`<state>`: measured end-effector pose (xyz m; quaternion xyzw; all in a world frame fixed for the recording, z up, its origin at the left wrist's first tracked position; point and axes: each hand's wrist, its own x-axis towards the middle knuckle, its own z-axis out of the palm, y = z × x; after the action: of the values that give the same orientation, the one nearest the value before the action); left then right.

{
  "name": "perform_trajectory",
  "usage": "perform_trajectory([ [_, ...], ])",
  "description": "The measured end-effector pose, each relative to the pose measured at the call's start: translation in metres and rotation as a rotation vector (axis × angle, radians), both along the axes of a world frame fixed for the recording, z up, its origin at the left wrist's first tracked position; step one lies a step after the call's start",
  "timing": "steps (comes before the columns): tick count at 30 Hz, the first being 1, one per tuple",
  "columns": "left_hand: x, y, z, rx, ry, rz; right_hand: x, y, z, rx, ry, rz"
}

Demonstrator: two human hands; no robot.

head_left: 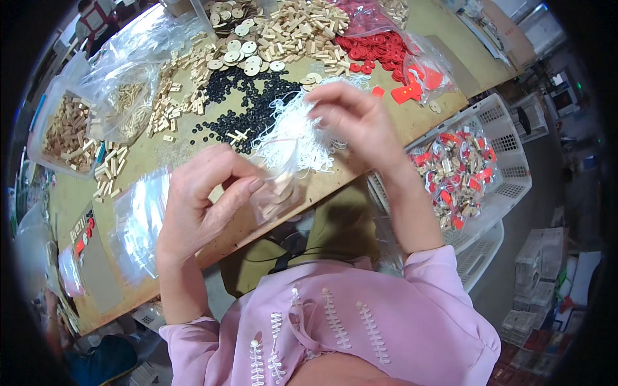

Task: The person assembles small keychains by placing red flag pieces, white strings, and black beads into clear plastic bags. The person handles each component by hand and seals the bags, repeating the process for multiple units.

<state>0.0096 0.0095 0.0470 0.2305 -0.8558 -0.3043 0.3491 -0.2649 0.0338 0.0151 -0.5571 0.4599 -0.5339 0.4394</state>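
Observation:
My left hand [209, 196] pinches the upper edge of a small clear zip bag [275, 193] between thumb and fingers. Inside the bag lie light wooden pieces, their shapes blurred by the plastic. It hangs over the table's near edge. To its right, my right hand [354, 122] hovers at the pile of white strings [302, 132], fingers bent and their tips apart; nothing shows between them. Small black rings [241, 106] spread just beyond the bag.
Wooden blocks [306, 29], wooden discs [248, 48] and red discs [386, 51] cover the far table. At left are a plastic tub [48, 154] of wooden pieces and flat clear bags [141, 219]. A white basket [515, 170] of filled bags stands at right.

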Motion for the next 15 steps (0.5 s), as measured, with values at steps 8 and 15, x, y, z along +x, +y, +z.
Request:
perform_trajectory([
  [8, -0.026, -0.028, -0.032, 0.038, 0.185, -0.082, -0.175, -0.124, -0.074, -0.007, 0.931, -0.594],
  [15, -0.024, -0.019, -0.036, -0.012, 0.094, -0.064, -0.185, -0.132, -0.079, 0.12, 1.102, -0.509],
])
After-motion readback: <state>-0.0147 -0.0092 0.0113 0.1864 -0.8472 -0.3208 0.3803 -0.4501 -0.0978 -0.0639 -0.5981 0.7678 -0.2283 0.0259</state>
